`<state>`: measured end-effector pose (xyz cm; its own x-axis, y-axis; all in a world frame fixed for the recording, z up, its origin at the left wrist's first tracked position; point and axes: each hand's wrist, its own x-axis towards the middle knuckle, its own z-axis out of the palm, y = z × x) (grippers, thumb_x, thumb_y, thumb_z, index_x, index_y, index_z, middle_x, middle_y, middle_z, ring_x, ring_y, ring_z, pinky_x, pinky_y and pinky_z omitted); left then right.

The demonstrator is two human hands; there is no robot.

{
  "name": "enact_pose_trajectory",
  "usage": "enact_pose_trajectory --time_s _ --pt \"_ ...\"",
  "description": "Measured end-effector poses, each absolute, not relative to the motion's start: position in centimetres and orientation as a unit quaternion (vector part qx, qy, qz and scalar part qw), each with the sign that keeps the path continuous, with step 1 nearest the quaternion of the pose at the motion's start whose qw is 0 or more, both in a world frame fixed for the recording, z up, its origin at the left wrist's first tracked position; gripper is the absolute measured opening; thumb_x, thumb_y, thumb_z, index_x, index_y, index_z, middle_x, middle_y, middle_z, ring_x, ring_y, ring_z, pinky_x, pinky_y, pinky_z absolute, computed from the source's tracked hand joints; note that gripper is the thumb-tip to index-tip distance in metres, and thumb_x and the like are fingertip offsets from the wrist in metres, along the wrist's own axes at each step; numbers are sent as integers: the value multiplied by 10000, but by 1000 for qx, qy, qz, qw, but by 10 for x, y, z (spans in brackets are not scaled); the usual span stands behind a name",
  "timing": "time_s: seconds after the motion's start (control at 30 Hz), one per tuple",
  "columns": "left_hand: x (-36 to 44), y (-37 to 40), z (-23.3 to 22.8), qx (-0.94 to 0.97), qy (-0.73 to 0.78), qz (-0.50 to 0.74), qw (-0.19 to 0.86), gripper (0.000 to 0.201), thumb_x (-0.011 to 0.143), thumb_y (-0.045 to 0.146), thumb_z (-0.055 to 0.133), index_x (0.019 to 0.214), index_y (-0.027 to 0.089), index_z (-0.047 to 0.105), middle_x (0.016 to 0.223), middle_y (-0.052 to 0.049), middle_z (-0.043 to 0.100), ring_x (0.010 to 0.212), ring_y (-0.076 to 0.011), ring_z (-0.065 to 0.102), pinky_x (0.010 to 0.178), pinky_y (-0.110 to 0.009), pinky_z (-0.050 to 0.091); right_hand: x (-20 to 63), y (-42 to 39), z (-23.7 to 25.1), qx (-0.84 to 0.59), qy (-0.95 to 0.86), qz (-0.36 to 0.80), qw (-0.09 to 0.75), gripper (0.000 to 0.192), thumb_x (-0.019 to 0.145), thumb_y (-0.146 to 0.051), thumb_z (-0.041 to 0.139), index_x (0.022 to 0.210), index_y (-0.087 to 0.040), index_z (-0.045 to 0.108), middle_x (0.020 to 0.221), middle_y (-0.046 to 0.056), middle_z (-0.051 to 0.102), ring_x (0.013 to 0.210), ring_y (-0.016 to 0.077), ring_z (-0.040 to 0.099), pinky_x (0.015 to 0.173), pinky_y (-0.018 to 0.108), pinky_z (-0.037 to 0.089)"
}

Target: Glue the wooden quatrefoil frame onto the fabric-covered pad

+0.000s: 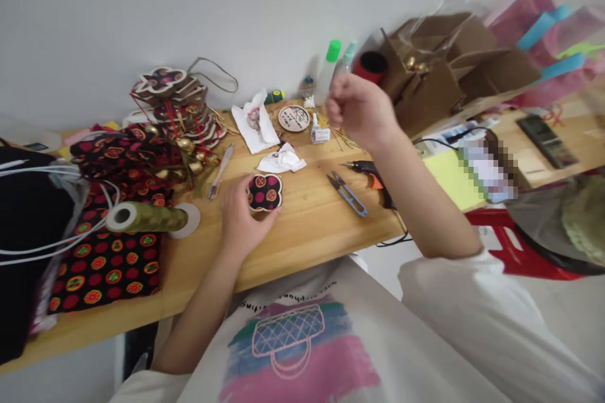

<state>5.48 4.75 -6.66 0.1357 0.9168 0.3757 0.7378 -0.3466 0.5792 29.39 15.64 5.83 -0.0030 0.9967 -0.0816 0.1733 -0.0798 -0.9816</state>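
The left hand [243, 217] gripped the quatrefoil fabric-covered piece [265, 192] by its edges, thumb and fingers on opposite sides, probably to steady it with the patterned face clear; whether it touched the wooden table [302, 223] beneath could not be told. The right hand [362, 110] was raised well apart, fingers curled in, but I cannot tell whether they pinched anything. Thread snips [358, 204] and a glue gun [365, 167] lay right of the piece, seemingly for easy reach.
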Motion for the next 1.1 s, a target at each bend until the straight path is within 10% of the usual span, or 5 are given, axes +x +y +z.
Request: enact_pose_trajectory --time_s 0.2,0.3,0.47,1.1 --pt "58 47 -68 760 541 336 128 669 734 376 758 1293 164 459 1202 -142 615 1100 -295 612 968 -453 482 351 45 21 -633 -490 403 445 352 907 -474 481 701 -223 617 582 -3 540 530 133 485 573 308 420" --pt "61 47 -68 764 543 326 124 673 721 387 766 1286 168 473 1192 -143 621 1094 -306 614 954 -463 489 331 17 -12 -664 -654 217 291 330 906 -444 538 1014 -196 728 1001 120 713 970 265 625 883 434 478" --pt "62 47 -69 763 544 325 125 674 738 390 751 1299 152 464 1210 -161 614 1106 -309 609 959 -476 496 294 10 -39 -622 -775 67 94 497 956 -488 467 1377 -241 565 1506 148 468 1394 341 382 1100 515 338" --pt "61 46 -71 768 541 323 113 684 734 387 760 1303 149 464 1235 -164 619 1115 -306 616 975 -456 481 299 13 -49 -576 -812 68 63 560 958 -480 468 1397 -140 538 1499 189 477 1426 344 377 1126 520 345"
